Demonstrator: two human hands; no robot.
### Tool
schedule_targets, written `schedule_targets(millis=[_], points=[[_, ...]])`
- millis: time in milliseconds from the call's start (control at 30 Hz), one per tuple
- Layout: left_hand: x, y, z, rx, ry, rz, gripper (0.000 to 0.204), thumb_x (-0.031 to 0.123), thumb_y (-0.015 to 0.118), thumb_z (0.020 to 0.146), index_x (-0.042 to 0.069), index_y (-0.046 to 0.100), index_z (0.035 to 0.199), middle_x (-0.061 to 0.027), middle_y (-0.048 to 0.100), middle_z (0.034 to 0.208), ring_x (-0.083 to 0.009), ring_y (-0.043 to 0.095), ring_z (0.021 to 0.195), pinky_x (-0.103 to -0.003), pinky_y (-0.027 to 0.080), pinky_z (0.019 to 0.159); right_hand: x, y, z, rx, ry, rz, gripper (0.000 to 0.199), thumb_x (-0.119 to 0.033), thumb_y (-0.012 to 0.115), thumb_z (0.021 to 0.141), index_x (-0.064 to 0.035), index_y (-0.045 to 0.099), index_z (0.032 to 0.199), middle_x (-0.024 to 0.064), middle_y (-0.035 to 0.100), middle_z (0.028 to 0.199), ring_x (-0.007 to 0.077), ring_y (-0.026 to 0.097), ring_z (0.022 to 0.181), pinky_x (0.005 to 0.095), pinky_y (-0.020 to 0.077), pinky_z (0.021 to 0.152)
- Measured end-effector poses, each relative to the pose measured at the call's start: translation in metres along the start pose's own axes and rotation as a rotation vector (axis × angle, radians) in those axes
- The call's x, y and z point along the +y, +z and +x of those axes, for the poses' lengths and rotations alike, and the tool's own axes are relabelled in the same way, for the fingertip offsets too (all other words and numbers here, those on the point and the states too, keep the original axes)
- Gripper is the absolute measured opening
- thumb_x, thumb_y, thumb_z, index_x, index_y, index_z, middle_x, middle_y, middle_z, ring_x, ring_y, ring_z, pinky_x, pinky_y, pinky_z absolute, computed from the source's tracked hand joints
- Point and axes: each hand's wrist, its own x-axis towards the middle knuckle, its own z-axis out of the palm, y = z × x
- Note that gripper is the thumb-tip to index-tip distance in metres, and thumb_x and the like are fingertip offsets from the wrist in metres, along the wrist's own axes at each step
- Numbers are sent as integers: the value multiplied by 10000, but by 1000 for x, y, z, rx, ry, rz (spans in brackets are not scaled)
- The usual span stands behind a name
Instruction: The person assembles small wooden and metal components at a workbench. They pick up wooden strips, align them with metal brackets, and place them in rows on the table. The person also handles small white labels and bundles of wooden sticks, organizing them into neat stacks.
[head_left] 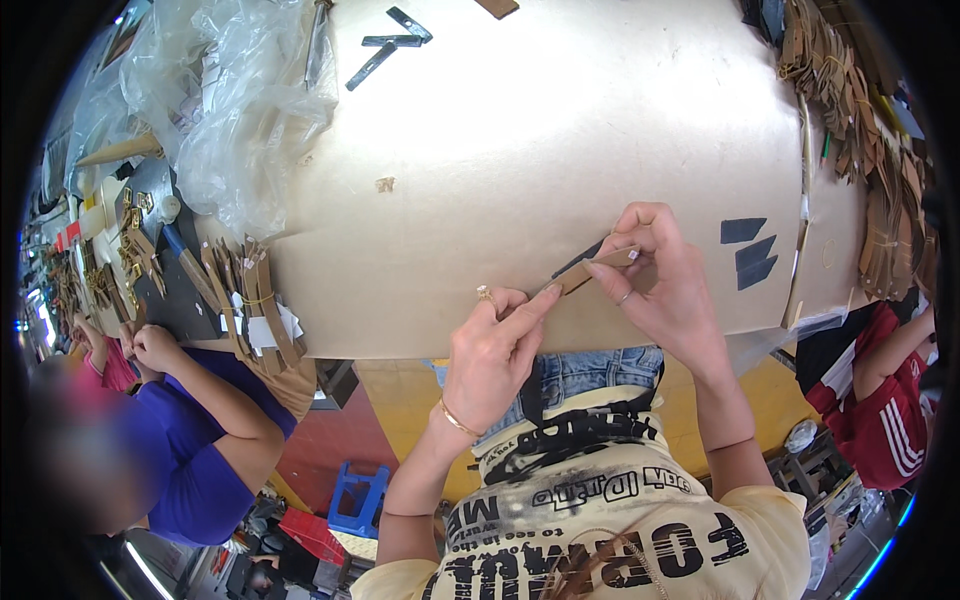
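Just above the near edge of the table, a short brown leather strap (603, 267) slants up to the right between my hands. A narrow black strip (580, 257) runs along its far side; whether the two are joined, I cannot tell. My left hand (497, 350) grips the strap's lower left end, index finger stretched along it. At the upper right end, my right hand (660, 285) pinches the strap between thumb and fingers, close to a small pale mark. My fingers hide part of both ends.
Dark flat pieces (755, 263) lie right of my right hand. Black strips (385, 43) rest at the far left of the tan tabletop (450, 200). Strap bundles (265, 305) and clear plastic (250, 120) fill the left side; more straps (885, 215) hang right. Co-workers (215, 440) sit on both sides.
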Motion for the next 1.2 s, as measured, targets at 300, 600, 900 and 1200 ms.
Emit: schedule_targets(millis=[300,600,900,1200], points=[[0,1,-2,-40,8,88,455,-54,676,796,126,685,1214,-98,590,893,-228,614,703,-347,525,626,1,3,0,33,-54,-3,345,-1,721,844,-39,462,1069,73,620,794,118,576,633,260,474,568],[11,11,-7,6,25,304,412,-50,674,810,105,696,1191,-109,592,914,-262,613,718,-364,510,621,2,-4,-6,98,-19,18,527,-7,717,851,-51,455,1306,43,635,823,104,584,699,243,486,615],[10,12,-8,18,60,331,415,-48,670,811,99,690,1198,-121,592,921,-271,619,731,-369,514,627,10,-6,-4,151,21,89,528,-8,687,878,-26,424,1335,41,646,828,83,582,712,220,479,634],[10,11,-7,10,55,320,410,-51,665,812,89,688,1196,-124,594,918,-278,621,726,-374,516,630,11,-3,-1,179,18,93,463,-11,689,875,-14,429,1258,55,658,815,86,594,680,213,472,599]])
